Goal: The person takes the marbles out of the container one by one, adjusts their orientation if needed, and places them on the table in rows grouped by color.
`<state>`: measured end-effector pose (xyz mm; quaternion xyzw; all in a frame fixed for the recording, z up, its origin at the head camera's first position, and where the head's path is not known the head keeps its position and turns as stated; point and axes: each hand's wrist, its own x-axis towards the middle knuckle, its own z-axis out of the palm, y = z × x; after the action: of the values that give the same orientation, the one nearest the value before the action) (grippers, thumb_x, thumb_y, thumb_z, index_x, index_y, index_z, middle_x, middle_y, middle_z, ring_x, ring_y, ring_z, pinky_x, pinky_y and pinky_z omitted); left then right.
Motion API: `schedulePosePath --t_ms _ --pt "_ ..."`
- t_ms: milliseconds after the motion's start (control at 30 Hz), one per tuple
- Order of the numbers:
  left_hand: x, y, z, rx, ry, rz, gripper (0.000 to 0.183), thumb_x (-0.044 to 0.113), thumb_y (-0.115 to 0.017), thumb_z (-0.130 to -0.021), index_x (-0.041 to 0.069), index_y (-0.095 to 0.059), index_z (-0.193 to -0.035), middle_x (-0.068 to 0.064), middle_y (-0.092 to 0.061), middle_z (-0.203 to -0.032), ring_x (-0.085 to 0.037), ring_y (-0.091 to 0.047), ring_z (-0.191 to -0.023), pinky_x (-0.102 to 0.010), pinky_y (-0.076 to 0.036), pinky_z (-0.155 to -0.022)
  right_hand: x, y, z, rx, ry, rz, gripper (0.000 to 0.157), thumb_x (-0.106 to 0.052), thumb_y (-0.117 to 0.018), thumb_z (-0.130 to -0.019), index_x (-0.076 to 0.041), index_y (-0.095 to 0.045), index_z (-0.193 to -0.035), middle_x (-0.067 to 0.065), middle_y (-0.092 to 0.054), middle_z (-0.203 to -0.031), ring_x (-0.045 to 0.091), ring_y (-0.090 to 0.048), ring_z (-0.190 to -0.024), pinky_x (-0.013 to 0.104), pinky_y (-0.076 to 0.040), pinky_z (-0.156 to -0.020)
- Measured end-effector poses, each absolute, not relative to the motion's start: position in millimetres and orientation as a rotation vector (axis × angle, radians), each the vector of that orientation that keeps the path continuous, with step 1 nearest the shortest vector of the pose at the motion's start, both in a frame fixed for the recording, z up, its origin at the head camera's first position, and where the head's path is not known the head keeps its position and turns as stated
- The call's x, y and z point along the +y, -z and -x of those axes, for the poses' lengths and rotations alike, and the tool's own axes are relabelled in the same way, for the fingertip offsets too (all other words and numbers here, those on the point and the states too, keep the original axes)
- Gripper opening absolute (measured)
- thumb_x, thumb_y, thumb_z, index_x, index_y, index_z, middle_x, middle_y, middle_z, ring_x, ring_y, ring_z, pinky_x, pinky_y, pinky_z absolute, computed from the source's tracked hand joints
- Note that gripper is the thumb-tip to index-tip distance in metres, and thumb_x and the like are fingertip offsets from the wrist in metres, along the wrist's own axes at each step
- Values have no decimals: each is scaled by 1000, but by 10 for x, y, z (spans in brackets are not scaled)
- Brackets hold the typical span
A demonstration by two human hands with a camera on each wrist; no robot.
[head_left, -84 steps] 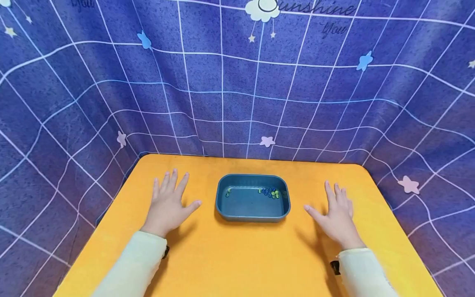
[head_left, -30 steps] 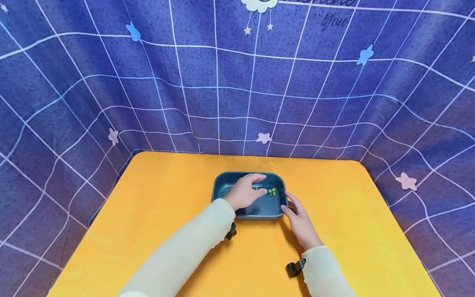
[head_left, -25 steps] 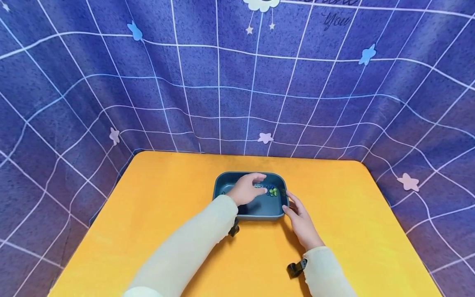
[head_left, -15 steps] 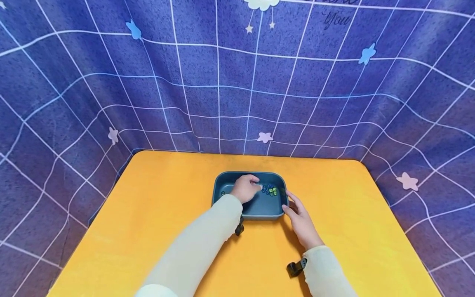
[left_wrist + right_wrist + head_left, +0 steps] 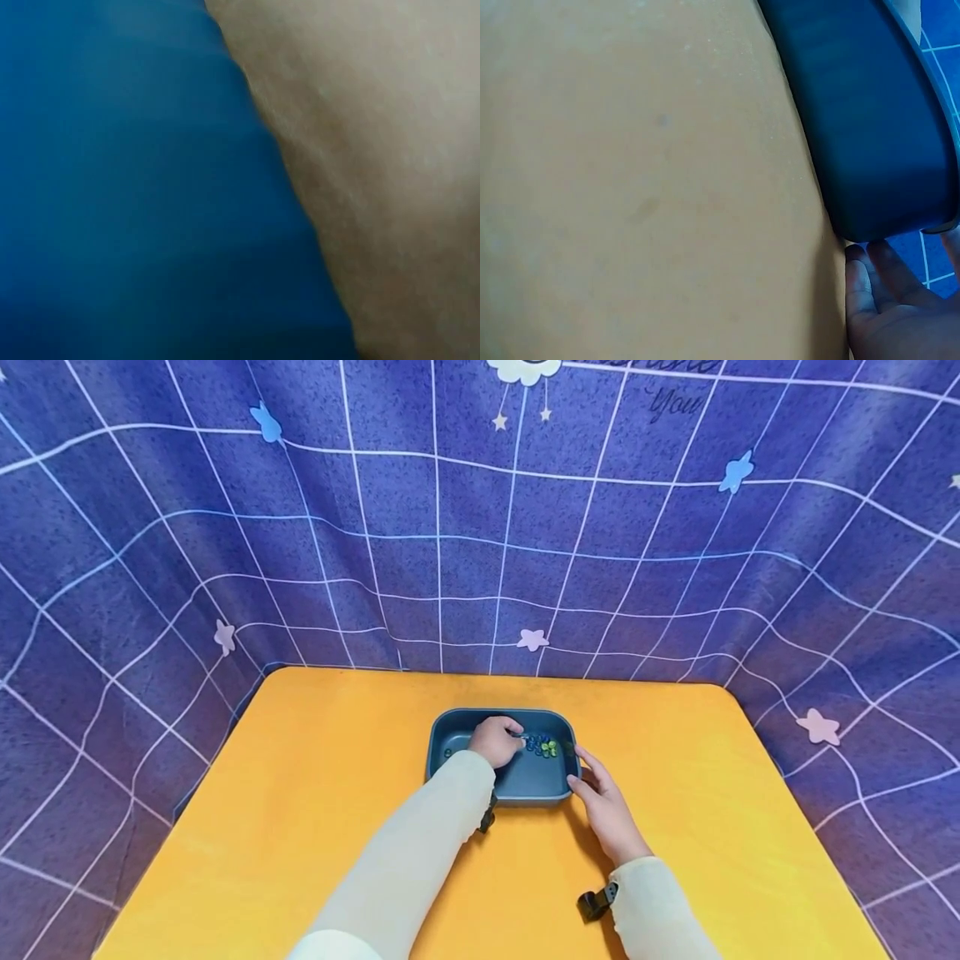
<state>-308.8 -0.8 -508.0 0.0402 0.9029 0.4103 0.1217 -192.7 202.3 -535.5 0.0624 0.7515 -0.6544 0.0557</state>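
Observation:
In the head view a dark teal rectangular box (image 5: 534,781) stands on the yellow table. Several small shiny blue and green beads (image 5: 542,745) lie together at its right, and a lone bead (image 5: 447,752) lies at the left end. My left hand (image 5: 495,742) is inside the box, fingers bent, thumb and index close together at the left edge of the beads. Whether a bead is between the fingertips is too small to tell. My right hand (image 5: 611,814) holds the box's right end, thumb at the front corner and fingers along the outer wall.
Yellow table (image 5: 300,827) surrounds the box. Behind and at both sides hangs a blue gridded curtain (image 5: 480,568) with stars. A black wrist camera (image 5: 596,903) sits under the right sleeve. The left wrist view shows only blurred blue and skin.
Both hands have come from the table's sides to the box. Within the last second the left hand has shifted slightly right and its thumb and index have drawn together. The right hand stays put.

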Motion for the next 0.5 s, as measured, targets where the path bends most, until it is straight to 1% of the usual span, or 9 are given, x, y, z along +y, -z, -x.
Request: schedulePosePath --t_ms 133,300,433,500 --pt "4 5073 3093 2661 -1140 -144 21 18 -74 -97 15 -77 -117 -2 -73 -118 -26 -66 -114 -43 -52 -97 2032 5382 1943 2283 1985 -204 55 -26 -58 -107 -33 -40 -158 12 -35 -160 35 -32 -147 59 -25 -118" --pt "15 5065 3095 2680 -1081 -167 20 16 -74 -97 15 -77 -116 1 -74 -109 -22 -68 -103 -41 -53 -93 2039 5385 1949 2284 1976 -209 55 -28 -59 -106 -34 -40 -158 11 -36 -160 35 -32 -147 60 -25 -118" --pt "23 5082 3109 2675 -1071 -146 15 14 -74 -96 16 -77 -110 4 -73 -100 -19 -67 -92 -41 -55 -88 2038 5378 1945 2271 1985 -203 56 -28 -59 -106 -32 -38 -159 14 -38 -158 36 -33 -146 61 -25 -118" --pt "23 5101 3118 2672 -1069 -142 12 12 -74 -96 16 -76 -107 4 -72 -99 -18 -66 -90 -41 -55 -86 2038 5376 1943 2267 1990 -205 56 -28 -59 -106 -31 -39 -158 15 -39 -157 35 -34 -145 60 -25 -118"
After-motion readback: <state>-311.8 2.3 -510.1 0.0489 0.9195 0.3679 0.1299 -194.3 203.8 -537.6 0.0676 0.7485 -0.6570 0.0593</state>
